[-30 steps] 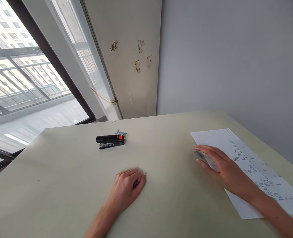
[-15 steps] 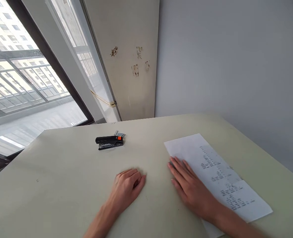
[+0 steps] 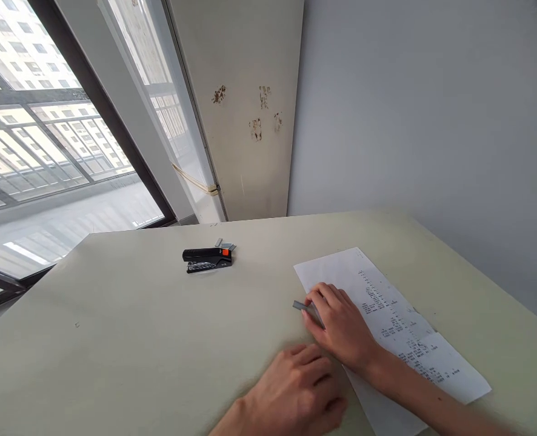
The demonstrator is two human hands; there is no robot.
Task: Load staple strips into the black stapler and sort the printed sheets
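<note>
My right hand [image 3: 339,321] rests at the left edge of a printed sheet of paper [image 3: 341,269]. Its fingers and thumb are closed on a small grey strip of staples [image 3: 299,305], one end of which sticks out to the left. Close in front of it is my left hand [image 3: 298,387], low over the table, slightly blurred, with its fingers curled and nothing visible in them. A black stapler [image 3: 207,258] with an orange patch lies farther back on the left, apart from both hands. Several more staple strips [image 3: 225,244] lie just behind it.
The pale tabletop [image 3: 150,339] carries a single loose staple [image 3: 77,325] on the left. A grey wall [image 3: 423,121] stands to the right and behind. A window [image 3: 45,133] is at the left, beside a scuffed panel [image 3: 250,163].
My right hand has gone from lying flat on the paper's edge to pinching the staple strip. My left hand has moved right and nearer, beside it. The view has shifted slightly.
</note>
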